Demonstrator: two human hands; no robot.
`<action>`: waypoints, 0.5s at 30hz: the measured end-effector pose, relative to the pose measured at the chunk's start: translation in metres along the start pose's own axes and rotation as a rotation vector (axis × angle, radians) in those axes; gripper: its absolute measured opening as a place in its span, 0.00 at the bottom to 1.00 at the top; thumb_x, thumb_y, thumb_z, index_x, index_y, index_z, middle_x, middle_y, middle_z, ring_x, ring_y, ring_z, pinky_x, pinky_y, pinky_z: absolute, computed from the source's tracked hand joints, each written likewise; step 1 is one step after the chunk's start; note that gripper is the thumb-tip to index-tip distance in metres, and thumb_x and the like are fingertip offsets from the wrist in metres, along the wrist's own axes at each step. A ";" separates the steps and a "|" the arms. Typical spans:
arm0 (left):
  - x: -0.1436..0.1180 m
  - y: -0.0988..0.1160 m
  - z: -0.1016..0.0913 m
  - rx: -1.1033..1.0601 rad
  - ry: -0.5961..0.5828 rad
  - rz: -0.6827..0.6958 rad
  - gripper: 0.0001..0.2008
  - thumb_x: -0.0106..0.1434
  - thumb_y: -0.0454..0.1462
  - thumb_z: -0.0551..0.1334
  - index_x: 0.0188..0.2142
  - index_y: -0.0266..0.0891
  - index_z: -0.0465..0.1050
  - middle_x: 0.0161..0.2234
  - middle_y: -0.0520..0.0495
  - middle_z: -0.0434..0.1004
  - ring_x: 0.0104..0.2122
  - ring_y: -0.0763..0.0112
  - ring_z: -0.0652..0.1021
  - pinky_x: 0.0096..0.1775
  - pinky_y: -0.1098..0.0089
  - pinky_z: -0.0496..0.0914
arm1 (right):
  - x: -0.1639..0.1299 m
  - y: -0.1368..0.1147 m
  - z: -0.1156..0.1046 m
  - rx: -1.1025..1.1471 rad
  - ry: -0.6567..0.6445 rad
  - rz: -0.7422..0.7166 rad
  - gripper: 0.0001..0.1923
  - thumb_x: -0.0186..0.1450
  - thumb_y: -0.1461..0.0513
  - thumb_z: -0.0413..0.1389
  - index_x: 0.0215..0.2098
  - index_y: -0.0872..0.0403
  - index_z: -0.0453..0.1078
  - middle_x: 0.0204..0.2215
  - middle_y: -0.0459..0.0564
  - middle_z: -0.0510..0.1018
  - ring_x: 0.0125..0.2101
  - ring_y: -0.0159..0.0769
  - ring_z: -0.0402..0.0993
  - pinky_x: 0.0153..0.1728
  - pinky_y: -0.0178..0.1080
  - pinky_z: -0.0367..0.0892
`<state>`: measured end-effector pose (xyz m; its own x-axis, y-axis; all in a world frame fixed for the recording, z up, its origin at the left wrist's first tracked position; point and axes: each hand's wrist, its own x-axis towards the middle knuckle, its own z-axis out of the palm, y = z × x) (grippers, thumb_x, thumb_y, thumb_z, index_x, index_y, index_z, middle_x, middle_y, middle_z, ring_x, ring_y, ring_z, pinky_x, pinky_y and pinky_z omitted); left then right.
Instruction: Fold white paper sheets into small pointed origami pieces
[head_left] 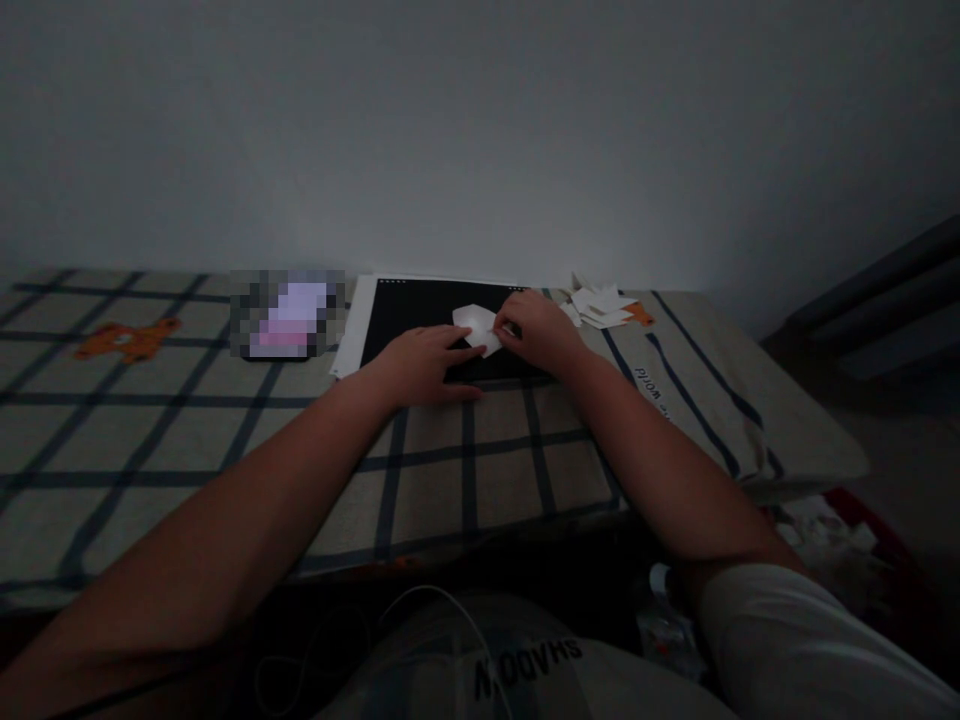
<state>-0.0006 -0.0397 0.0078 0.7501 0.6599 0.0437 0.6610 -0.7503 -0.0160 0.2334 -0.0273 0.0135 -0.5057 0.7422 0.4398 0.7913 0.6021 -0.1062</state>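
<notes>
A small piece of white paper (471, 317), many-sided in outline, lies on a black sheet (405, 310) in the middle of the table. My left hand (426, 366) rests beside it with fingers stretched out and apart, the fingertips touching the paper's left and lower edges. At its right edge, my right hand (536, 328) pinches the paper between thumb and fingers. That hand hides the right part of the paper. Under the black sheet, a larger white sheet (352, 325) shows at the left and top.
Loose white paper pieces (600, 303) are heaped right of the black sheet. A blurred-out phone (292, 315) stands at the left. The checked tablecloth (300, 440) bears an orange pattern. Below the table's right edge are a plastic bottle (664, 620) and a red bin (874, 520) holding crumpled paper.
</notes>
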 end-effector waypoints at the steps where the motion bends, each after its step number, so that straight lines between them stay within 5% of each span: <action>1: 0.000 0.002 0.000 0.001 0.005 0.001 0.38 0.65 0.62 0.56 0.67 0.46 0.64 0.70 0.39 0.58 0.66 0.48 0.64 0.63 0.56 0.57 | 0.000 -0.001 -0.002 0.002 -0.027 -0.027 0.07 0.65 0.66 0.54 0.36 0.54 0.75 0.38 0.54 0.78 0.42 0.43 0.69 0.45 0.44 0.61; 7: 0.000 0.006 -0.001 0.001 0.022 0.025 0.40 0.64 0.61 0.57 0.68 0.44 0.62 0.68 0.38 0.61 0.65 0.50 0.64 0.63 0.57 0.58 | -0.003 -0.003 -0.006 -0.036 -0.090 -0.033 0.08 0.65 0.67 0.56 0.36 0.53 0.77 0.35 0.53 0.80 0.41 0.43 0.70 0.44 0.45 0.61; 15: -0.001 -0.004 -0.003 -0.093 -0.069 0.017 0.41 0.63 0.61 0.59 0.69 0.44 0.59 0.71 0.38 0.53 0.68 0.48 0.61 0.65 0.56 0.54 | -0.006 0.003 0.001 -0.140 -0.093 -0.016 0.12 0.65 0.67 0.57 0.45 0.53 0.78 0.42 0.55 0.81 0.45 0.46 0.70 0.44 0.46 0.62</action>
<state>-0.0038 -0.0378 0.0107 0.7633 0.6456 -0.0248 0.6454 -0.7600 0.0765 0.2382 -0.0292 0.0094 -0.5434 0.7608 0.3548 0.8196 0.5722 0.0284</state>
